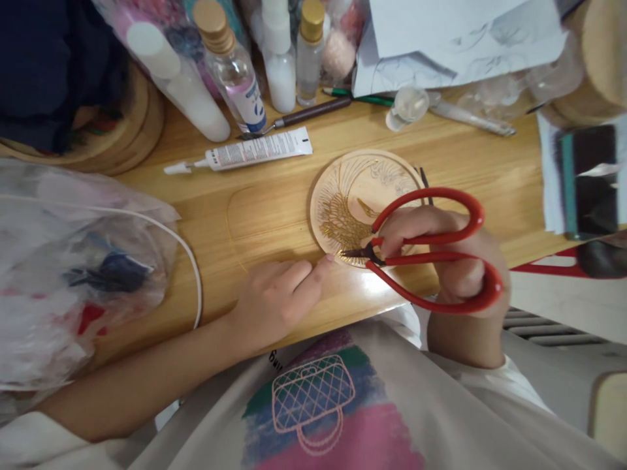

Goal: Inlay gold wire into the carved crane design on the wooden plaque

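Note:
My right hand (pixel 455 261) grips red-handled scissors (pixel 431 303), with fingers in and around the loops. The dark, short blades point left, over the near-left rim of a round wooden disc (pixel 396 175). Gold wire in a scale-like pattern covers the disc's left part, and thin drawn lines mark the rest. My left hand (pixel 279 297) is closed beside the disc, its fingertips at the rim near the blade tips. From beneath that hand, a thin gold wire (pixel 228 222) curves out over the table; the fingers hide most of the grip on it.
A white glue tube (pixel 259 149), a brown-handled tool (pixel 313 112) and several bottles (pixel 230 72) lie or stand behind. Paper sheets (pixel 455 46) are at the back right, a phone (pixel 590 183) at the far right. A plastic bag (pixel 112 261) and white cable (pixel 189 254) occupy the left.

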A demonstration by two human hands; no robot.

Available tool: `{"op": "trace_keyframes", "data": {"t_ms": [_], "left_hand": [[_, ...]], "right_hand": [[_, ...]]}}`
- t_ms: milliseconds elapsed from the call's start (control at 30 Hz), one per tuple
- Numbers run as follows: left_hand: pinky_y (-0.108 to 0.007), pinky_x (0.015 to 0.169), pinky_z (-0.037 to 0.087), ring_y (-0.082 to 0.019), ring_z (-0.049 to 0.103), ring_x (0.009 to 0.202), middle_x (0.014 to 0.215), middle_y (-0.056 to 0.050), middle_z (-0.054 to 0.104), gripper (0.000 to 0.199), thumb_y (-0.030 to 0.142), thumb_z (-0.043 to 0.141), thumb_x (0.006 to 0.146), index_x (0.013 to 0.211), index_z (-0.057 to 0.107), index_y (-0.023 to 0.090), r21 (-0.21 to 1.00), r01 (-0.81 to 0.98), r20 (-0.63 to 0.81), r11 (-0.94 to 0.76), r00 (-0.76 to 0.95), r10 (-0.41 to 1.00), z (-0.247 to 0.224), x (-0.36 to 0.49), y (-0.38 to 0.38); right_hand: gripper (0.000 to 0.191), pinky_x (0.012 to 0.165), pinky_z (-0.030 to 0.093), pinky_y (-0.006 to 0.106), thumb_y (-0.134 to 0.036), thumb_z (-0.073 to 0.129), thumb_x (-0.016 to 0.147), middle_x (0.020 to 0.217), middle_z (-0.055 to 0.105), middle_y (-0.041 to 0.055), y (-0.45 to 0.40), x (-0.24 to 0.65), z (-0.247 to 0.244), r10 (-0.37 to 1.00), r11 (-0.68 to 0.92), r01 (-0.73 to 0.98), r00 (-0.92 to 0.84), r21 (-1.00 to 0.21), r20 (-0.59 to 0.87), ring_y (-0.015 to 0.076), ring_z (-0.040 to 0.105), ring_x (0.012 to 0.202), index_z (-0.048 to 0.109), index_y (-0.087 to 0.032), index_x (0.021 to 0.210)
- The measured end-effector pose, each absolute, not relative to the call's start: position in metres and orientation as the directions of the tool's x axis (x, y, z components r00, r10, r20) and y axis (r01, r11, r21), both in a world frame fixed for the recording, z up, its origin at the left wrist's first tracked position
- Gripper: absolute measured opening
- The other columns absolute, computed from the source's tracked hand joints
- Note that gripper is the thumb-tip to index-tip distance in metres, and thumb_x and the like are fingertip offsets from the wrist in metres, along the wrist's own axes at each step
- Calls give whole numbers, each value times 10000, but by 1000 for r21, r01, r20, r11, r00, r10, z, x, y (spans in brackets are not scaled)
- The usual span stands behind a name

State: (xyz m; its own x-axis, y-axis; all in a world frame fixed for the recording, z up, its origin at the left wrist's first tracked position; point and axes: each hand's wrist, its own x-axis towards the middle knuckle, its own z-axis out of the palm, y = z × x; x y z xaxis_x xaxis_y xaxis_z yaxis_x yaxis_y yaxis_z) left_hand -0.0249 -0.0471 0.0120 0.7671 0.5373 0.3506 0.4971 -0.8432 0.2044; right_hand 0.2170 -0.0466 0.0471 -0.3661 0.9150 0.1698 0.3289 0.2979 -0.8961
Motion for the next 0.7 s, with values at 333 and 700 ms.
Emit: {"op": "trace_keyframes", "data": {"t_ms": [333, 700], "left_hand": [[-271, 499, 390, -99, 488, 509, 575, 66, 512, 279, 86, 500, 928, 1199, 558, 124, 238, 497, 344, -834, 760, 551, 12, -25, -48], [-277, 495, 394, -102, 492, 512, 578, 64, 514, 263, 73, 488, 922, 1166, 569, 127, 230, 496, 367, -837, 753, 547, 12, -24, -47]], "right_hand": [[402, 628, 483, 316, -539, 393, 946, 772, 624, 39, -38, 210, 54, 884, 301, 294, -444, -907, 150, 175, 575, 645, 635, -233, 846], [375, 647, 480, 299, -462, 348, 990, 736, 605, 25, -30, 208, 59, 819, 403, 319, -545, -858, 182, 162, 586, 667, 598, -223, 843]]}}
